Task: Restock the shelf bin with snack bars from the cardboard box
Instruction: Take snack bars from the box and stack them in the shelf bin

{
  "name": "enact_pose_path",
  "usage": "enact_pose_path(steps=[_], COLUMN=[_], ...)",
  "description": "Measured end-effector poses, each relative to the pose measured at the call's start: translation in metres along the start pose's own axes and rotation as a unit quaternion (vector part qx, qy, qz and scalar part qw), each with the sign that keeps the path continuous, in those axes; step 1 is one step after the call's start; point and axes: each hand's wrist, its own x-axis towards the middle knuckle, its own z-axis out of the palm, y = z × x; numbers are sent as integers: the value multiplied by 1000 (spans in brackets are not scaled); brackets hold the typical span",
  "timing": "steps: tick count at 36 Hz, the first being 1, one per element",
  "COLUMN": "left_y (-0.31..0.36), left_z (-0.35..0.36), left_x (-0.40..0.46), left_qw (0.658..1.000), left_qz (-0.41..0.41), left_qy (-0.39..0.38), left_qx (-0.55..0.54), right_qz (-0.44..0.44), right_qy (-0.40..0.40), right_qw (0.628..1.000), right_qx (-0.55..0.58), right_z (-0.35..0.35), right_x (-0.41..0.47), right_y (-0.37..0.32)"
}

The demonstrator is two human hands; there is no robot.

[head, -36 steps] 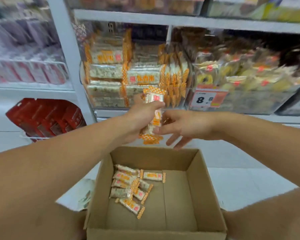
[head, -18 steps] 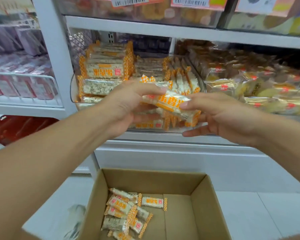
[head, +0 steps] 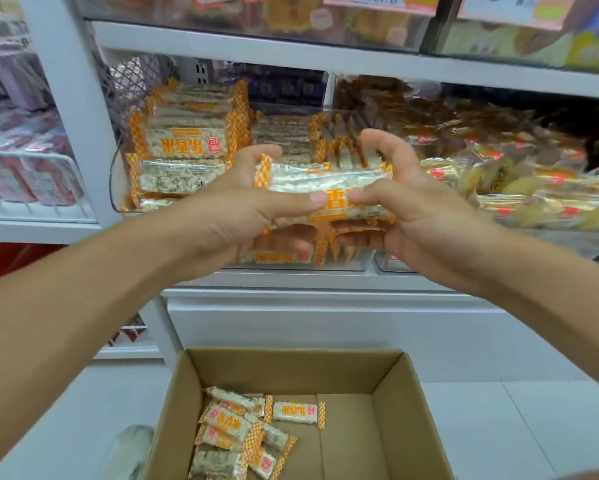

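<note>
A small stack of snack bars (head: 329,188) in clear wrappers with orange checkered ends is held level in front of the shelf bin (head: 301,265). My left hand (head: 246,206) grips its left end and my right hand (head: 405,202) grips its right end, thumbs on top and fingers below. The clear bin behind holds stacked bars (head: 187,147) of the same kind, some flat at the left, some upright at the right. Below, the open cardboard box (head: 391,393) has several loose bars (head: 242,434) in its left half.
A neighbouring clear bin of yellow wrapped snacks (head: 519,188) stands to the right. White shelf boards (head: 325,57) run above and below the bin. A wire basket of pink packs (head: 27,171) is at the left. White floor tiles (head: 519,427) surround the box.
The bars went from upright over the box to level at the bin's height. Both hands have risen and moved toward the shelf, and my right hand now grips the stack's right end.
</note>
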Motion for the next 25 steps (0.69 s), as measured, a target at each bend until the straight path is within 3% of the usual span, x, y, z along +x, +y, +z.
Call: enact_pose_path(steps=[9, 17, 19, 23, 25], left_y=[2, 5, 7, 2, 0], left_z=[-9, -12, -25, -59, -65], left_x=[-8, -5, -2, 4, 7], left_qw=[987, 976, 946, 806, 754], left_qz=[33, 53, 93, 244, 252], left_qy=[-1, 26, 79, 183, 187], left_qx=[158, 212, 301, 507, 577], right_qz=[-2, -57, -62, -45, -33], right_qy=[-64, -18, 18, 80, 115], right_qw=[992, 992, 995, 994, 991], right_qx=[-113, -115, -82, -60, -64], right_z=[-23, -25, -25, -20, -16], right_x=[-8, -3, 5, 28, 46], right_y=[0, -4, -8, -16, -19])
